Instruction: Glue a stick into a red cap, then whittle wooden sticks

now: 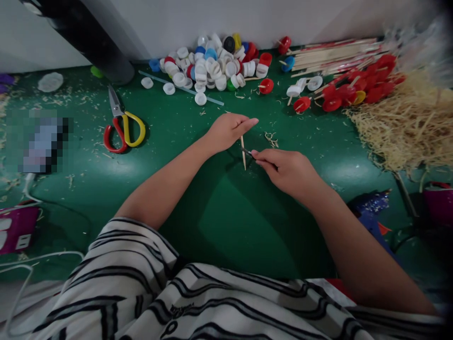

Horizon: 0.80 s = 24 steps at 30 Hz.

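Observation:
Near the middle of the green table, my left hand [230,130] is closed round the upper part of a thin wooden stick [244,160], whose pointed lower end sticks out toward me. My right hand [286,169], just to the right, pinches a small dark blade [247,152] that touches the stick's side. Most of the blade's handle is hidden by my fingers. Pale curled shavings [272,139] lie on the table beyond my right hand.
Bottle caps [212,66] are heaped at the back. Scissors [122,125] lie left. Back right are wooden sticks [329,54], red caps on sticks [354,87] and straw-like shavings [417,118]. A blue glue gun [371,215] lies right; a dark cylinder [95,42] stands back left.

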{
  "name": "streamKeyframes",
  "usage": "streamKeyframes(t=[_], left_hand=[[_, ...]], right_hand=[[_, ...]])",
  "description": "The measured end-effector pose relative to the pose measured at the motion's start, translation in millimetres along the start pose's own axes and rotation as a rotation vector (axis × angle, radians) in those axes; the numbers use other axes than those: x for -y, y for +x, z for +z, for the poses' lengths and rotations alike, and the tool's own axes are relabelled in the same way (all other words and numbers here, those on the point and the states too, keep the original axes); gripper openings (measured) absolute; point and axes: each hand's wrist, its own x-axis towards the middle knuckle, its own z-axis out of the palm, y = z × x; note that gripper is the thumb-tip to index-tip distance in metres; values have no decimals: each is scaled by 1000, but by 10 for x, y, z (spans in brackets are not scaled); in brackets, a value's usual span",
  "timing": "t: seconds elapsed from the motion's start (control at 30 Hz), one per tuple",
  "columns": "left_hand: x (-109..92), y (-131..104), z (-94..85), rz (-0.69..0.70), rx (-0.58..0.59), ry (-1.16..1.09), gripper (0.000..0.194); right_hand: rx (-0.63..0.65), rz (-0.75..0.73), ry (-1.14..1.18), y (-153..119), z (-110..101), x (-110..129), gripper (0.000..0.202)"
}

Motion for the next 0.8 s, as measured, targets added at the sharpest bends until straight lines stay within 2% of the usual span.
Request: streamKeyframes(t=[0.27, 0.43, 0.53, 0.6, 0.7, 0.8], left_hand=[[-17, -18, -2, 33, -15, 20, 58], [-321, -41, -121, 119, -28, 123, 61], [-541, -35, -191, 148, -8, 193, 59], [-620, -24, -207, 142, 4, 200, 57], [-614, -6, -191, 112, -6, 163, 55], [-538, 8, -168, 92, -14, 146, 54]], right_hand=[[-16, 2, -7, -27, 17, 0, 29], [-96, -21, -73, -78, -17, 39, 30], [-105, 17, -138, -54, -77, 97, 33], [-87, 65, -228, -17, -96, 145, 34], [-55, 160, -408, 43, -61, 215, 35], [-25, 223, -488, 88, 30, 265, 40]])
